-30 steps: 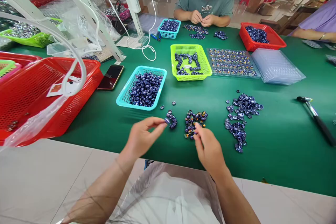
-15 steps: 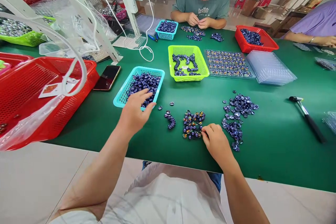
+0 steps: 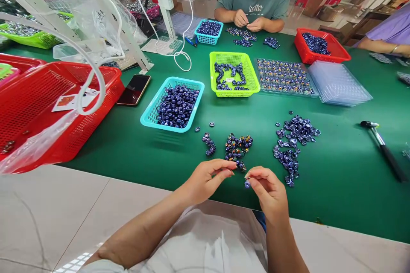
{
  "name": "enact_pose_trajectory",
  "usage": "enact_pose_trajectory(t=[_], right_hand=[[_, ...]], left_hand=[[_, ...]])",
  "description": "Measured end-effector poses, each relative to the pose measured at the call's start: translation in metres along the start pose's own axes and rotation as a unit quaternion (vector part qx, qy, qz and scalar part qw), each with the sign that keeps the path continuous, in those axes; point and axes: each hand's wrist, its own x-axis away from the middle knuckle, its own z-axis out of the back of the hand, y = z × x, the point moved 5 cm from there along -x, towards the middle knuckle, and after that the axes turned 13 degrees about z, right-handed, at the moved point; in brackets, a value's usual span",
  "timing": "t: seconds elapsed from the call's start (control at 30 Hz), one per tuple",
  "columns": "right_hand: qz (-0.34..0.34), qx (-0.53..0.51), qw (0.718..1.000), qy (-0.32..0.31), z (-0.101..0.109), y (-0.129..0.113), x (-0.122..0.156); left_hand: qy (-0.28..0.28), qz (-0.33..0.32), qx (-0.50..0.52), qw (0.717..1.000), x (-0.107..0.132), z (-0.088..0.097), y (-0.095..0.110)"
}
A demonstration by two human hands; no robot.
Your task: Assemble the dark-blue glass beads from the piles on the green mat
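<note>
My right hand is closed in a pinch on a small dark blue bead near the front edge of the green table. My left hand sits just left of it, fingers curled and pinched together; what they hold is hidden. Just beyond both hands lies a small pile of multicoloured beads, with a short row of blue beads to its left. A teal basket full of dark blue beads stands further left and back. A larger scatter of blue beads lies to the right.
A big red basket with a plastic bag and a cable sits at the left, a phone beside it. A green basket, a filled tray, stacked clear trays and a hammer lie beyond. A person across works on beads.
My left hand came back from the teal basket to the front edge. My right hand lifted off the multicoloured pile, and both hands now meet around a small bead.
</note>
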Motion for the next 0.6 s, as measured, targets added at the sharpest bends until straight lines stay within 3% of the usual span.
enact_pose_trajectory(t=[0.13,0.27,0.43,0.6], right_hand=[[0.084,-0.067,0.994,0.015,-0.018,-0.010,-0.001],[0.120,-0.029,0.992,0.009,-0.023,-0.011,-0.001],[0.165,0.022,0.986,-0.029,-0.020,-0.014,-0.003],[0.170,0.087,0.971,-0.142,-0.020,-0.024,-0.011]], left_hand=[[-0.108,0.108,0.169,0.974,-0.005,-0.019,-0.008],[-0.125,0.144,0.224,0.956,-0.007,-0.019,-0.013],[-0.137,0.199,0.227,0.943,-0.007,-0.014,-0.019],[-0.176,0.217,0.170,0.945,-0.009,-0.009,-0.016]])
